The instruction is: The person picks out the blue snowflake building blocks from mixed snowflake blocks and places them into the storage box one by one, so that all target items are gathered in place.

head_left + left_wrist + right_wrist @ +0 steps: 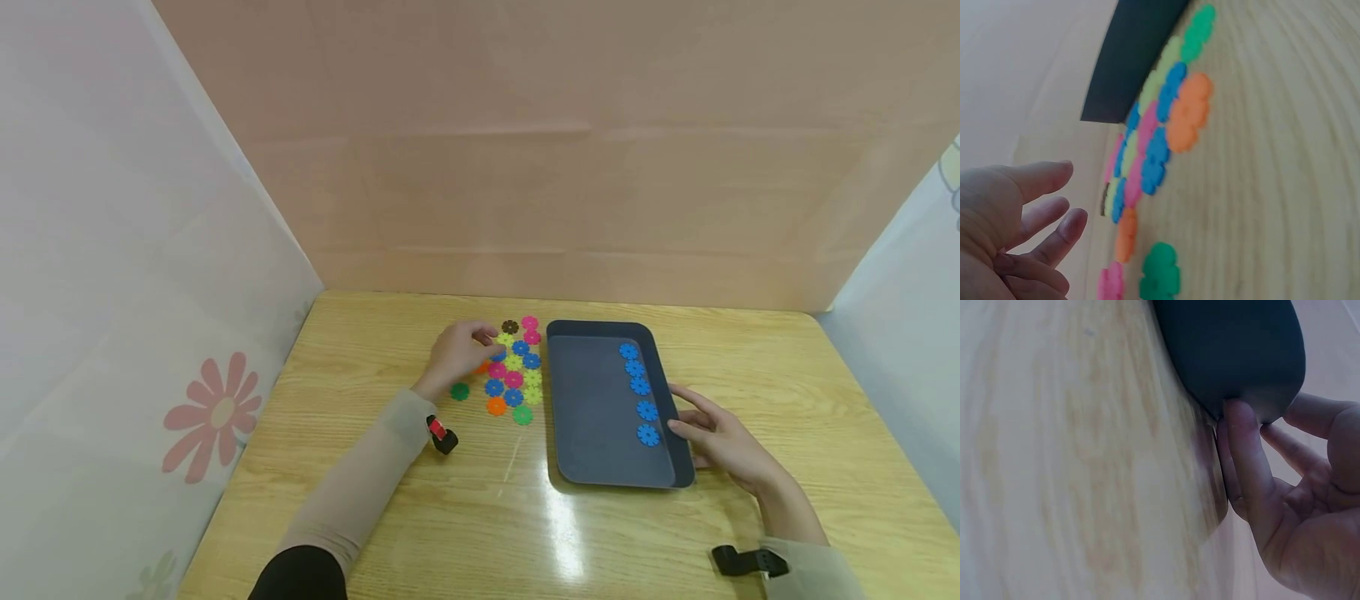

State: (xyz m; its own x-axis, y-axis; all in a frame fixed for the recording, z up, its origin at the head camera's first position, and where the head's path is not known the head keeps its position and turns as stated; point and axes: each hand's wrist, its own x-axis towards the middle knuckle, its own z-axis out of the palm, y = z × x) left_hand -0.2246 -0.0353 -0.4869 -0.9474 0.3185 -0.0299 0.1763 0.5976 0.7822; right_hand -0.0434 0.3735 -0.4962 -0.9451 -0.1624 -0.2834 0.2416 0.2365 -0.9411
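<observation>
My left hand [459, 354] hovers over the left side of a cluster of flat, flower-shaped plastic pieces [513, 379] on the table. Seen from the left wrist, its thumb [1044, 178] and fingers are bent and apart, with nothing between them. Blue, yellow, pink, orange, green and brown pieces make up the cluster. To its right lies a dark grey tray [585, 400] holding a column of blue flower pieces [640, 386] along its right side. My right hand [723, 437] grips the tray's right edge, thumb at the rim and some fingers under it.
The wooden table [420, 517] runs back to a plain brownish panel [562, 167]. A white panel with a printed flower [221, 412] stands at the left, another white panel [900, 358] at the right. One green piece [460, 392] lies left of the cluster.
</observation>
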